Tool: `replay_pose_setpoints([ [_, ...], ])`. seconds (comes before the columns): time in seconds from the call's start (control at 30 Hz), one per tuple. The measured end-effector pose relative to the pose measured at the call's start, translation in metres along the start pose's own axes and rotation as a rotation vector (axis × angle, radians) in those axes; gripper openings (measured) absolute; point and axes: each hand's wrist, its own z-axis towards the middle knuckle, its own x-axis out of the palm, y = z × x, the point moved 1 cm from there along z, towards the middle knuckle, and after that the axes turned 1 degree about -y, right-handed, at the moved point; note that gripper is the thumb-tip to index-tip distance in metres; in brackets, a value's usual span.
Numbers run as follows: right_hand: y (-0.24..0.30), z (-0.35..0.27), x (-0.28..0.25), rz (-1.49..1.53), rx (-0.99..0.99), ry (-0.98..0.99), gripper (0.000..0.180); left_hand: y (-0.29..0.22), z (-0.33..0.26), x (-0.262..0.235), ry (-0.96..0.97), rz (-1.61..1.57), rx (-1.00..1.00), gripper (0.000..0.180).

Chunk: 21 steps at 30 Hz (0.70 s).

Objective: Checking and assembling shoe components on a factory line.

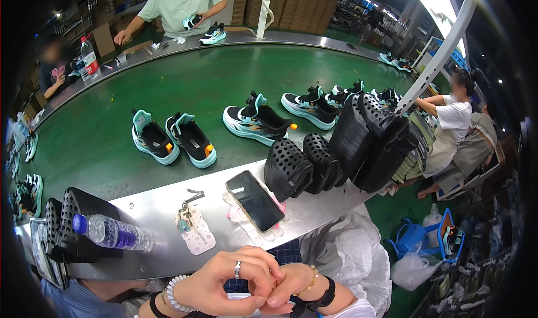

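Observation:
My left hand [232, 279], with a silver ring and a white coil bracelet, is closed against my right hand [292, 279] at the near edge of the metal ledge [154, 206]. Both hands have curled fingers that meet, and whatever is between them is hidden. Just beyond them, a black-screened phone [255, 199] lies on some pale sheets. Left of the phone is a pale patterned pouch [196, 234] with a metal clasp. Two black and mint sneakers [154, 138] stand on the green conveyor belt [196, 77], with another sneaker [255, 119] to their right.
Black perforated shoe inserts [288, 169] crowd the ledge's right side. A bottle with a purple label [115, 233] lies at the left by more black inserts [81, 206]. Across the belt, a person [182, 10] in a light green shirt holds a shoe. A white post [434, 60] rises at right.

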Motion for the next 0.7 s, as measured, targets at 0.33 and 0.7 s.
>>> replay_pose_setpoints([
  [0.33, 0.034, 0.0, 0.017, -0.163, 0.042, -0.12, 0.035, -0.016, 0.0, -0.006, 0.127, 0.496, 0.177, 0.009],
  [0.7, 0.039, -0.001, 0.016, -0.269, 0.108, -0.173, 0.042, -0.028, -0.002, -0.003, 0.108, 0.63, 0.216, 0.012],
])
